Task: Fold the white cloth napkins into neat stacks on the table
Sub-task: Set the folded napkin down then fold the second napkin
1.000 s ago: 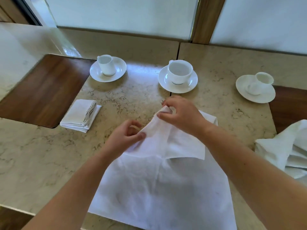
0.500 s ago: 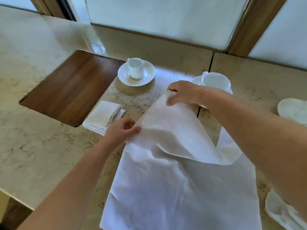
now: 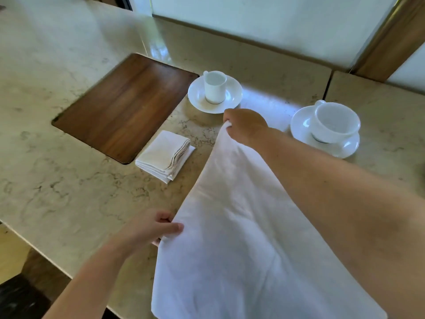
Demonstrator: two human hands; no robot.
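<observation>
White napkin (image 3: 241,226), beige veined marble table (image 3: 69,192), dark wood-grain inlay (image 3: 124,107)

marble table (image 3: 57,65) | wood inlay (image 3: 124,107) | pale wall (image 3: 264,24) | daylit

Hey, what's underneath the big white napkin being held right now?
The napkin drapes over the marble table, pinched by the left hand and right hand. Bare marble shows around its edges; whatever lies beneath the cloth itself is covered and cannot be seen.
</observation>
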